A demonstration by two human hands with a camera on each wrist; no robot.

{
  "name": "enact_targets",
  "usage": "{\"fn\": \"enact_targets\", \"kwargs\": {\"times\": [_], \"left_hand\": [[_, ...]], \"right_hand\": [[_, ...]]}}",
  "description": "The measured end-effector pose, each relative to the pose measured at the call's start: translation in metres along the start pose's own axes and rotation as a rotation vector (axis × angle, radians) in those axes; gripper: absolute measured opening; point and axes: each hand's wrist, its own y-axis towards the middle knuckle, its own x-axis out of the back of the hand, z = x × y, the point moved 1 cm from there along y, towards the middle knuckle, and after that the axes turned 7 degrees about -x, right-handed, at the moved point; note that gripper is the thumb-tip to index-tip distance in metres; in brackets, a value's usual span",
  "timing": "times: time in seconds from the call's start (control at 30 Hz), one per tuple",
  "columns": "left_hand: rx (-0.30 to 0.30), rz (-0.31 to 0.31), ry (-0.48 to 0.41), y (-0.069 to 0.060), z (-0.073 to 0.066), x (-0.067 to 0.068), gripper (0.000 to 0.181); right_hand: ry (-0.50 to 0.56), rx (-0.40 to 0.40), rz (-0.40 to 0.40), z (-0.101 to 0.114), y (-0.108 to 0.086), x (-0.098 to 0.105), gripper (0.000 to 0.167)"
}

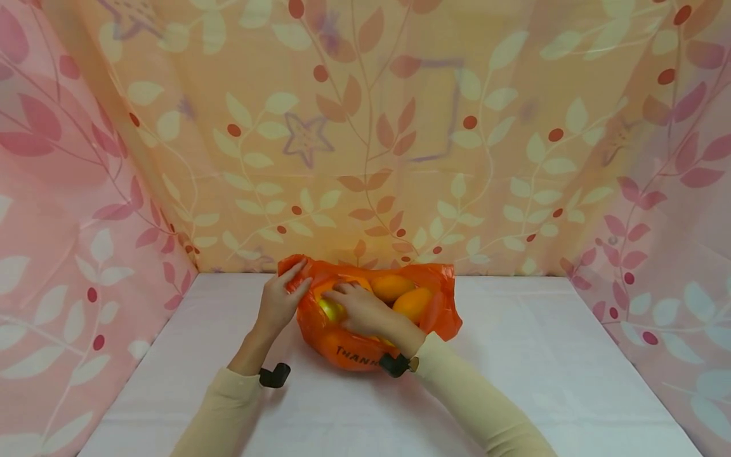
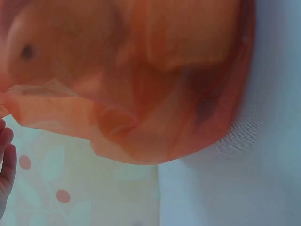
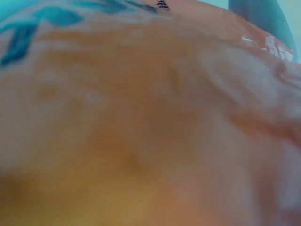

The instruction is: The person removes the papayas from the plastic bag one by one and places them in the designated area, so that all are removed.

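Orange plastic bag (image 1: 334, 346), marked THANK, sat mouth-open on white table (image 1: 542, 355), near middle of far edge. Left hand (image 1: 278, 303) pinched bag's rim on side toward table's left edge. Right hand (image 1: 365, 310) reached inside, at yellow-green fruit (image 1: 330, 311) — cannot tell whether gripping. Two orange-yellow fruits (image 1: 412, 304) lay beside it, toward table's right edge.

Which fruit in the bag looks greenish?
The yellow-green fruit beside the right hand, toward the bag's left side; the two fruits right of that hand are orange.
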Motion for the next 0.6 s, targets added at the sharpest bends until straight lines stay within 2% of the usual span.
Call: {"fn": "enact_targets", "kwargs": {"times": [0.13, 0.4, 0.6], "left_hand": [[0.032, -0.013, -0.007, -0.0051, 0.0041, -0.0023, 0.047], [0.074, -0.025, -0.015, -0.0103, 0.0066, -0.006, 0.047], [0.09, -0.037, -0.013, -0.01, 0.004, -0.0042, 0.046]], "right_hand": [[-0.047, -0.024, -0.015, 0.0019, 0.0044, -0.0063, 0.063], [-0.07, -0.054, 0.023, 0.0055, 0.0063, -0.0098, 0.07], [-0.091, -0.054, -0.006, 0.0035, 0.0042, -0.008, 0.072]]}}
